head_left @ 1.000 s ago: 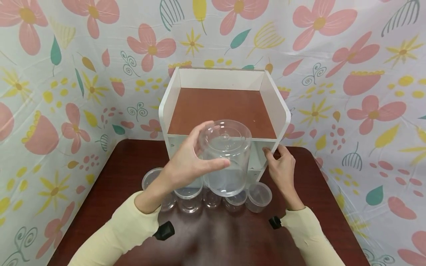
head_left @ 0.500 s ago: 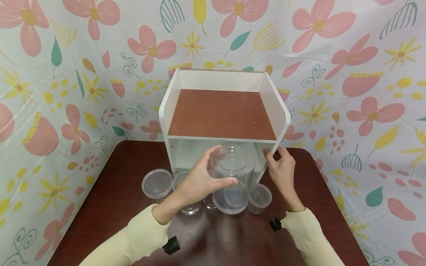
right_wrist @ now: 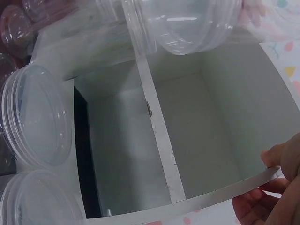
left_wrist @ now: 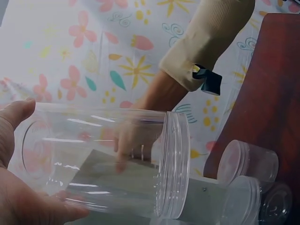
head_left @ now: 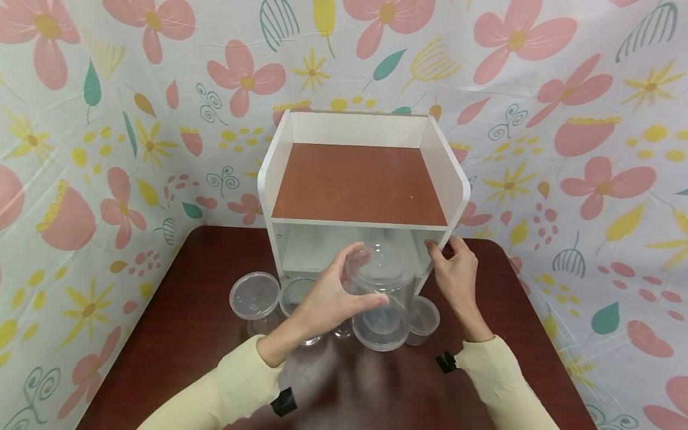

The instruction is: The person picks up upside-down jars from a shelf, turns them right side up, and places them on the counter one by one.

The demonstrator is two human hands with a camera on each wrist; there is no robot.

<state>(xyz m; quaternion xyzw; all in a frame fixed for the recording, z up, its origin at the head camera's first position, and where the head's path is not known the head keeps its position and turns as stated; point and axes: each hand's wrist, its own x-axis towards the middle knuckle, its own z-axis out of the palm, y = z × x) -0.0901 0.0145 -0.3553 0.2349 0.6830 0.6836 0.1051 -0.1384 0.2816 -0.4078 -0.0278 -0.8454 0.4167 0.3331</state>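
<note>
A large clear plastic jar (head_left: 396, 289) hangs upside down, rim end low, in front of the shelf's lower opening. My left hand (head_left: 334, 298) grips it from the left, fingers behind and thumb across the near side. Seen from the left wrist, the jar (left_wrist: 108, 164) lies across the view, its ridged rim away from the palm. My right hand (head_left: 458, 278) pinches the front edge of the right side panel of a small white shelf unit (head_left: 455, 191). In the right wrist view, thumb and fingers hold that panel edge (right_wrist: 211, 198) from both sides.
Lidded clear tubs stand in a row before the shelf, from a wide one (head_left: 255, 297) at the left to a small one (head_left: 424, 316) at the right. The jar partly covers the row. A brown board (head_left: 355, 182) tops the unit, which stands on a dark red-brown table (head_left: 177, 358).
My left hand has brought the jar down, toward me and to the right, in front of the tubs. The right hand keeps its hold on the panel edge.
</note>
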